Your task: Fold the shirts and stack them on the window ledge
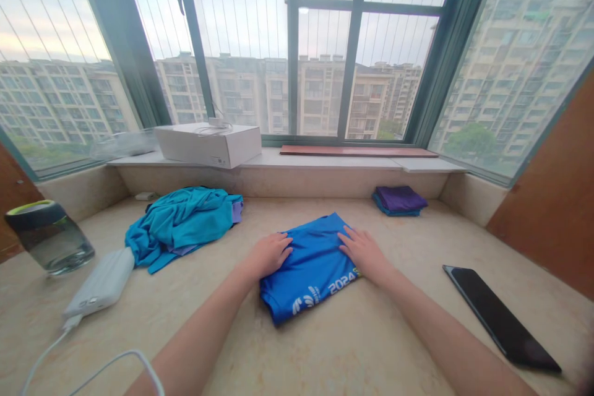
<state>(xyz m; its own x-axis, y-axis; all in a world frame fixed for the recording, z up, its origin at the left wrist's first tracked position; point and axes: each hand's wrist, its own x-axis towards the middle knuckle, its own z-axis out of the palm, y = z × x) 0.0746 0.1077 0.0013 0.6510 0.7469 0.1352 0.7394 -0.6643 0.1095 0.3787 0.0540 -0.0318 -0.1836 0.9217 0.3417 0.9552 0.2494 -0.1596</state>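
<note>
A folded blue T-shirt (309, 260) lies on the stone-patterned ledge in front of me, with white printing and "2024" along its near side. Its near left corner points toward me. My left hand (269, 255) rests on the left edge of the shirt, fingers laid over the cloth. Across from it, my right hand (364, 250) lies flat on the right edge, fingers stretched out. Both palms face down, and neither hand grips the fabric. Part of the printing is covered by the right hand.
Left of the shirt is a heap of teal clothing (185, 223). A folded purple and blue stack (400, 199) sits at the back right. A black phone (501, 315) lies at right; a cabled white power bank (99, 281) and a bottle (49, 238) at left. A white box (208, 143) stands on the windowsill.
</note>
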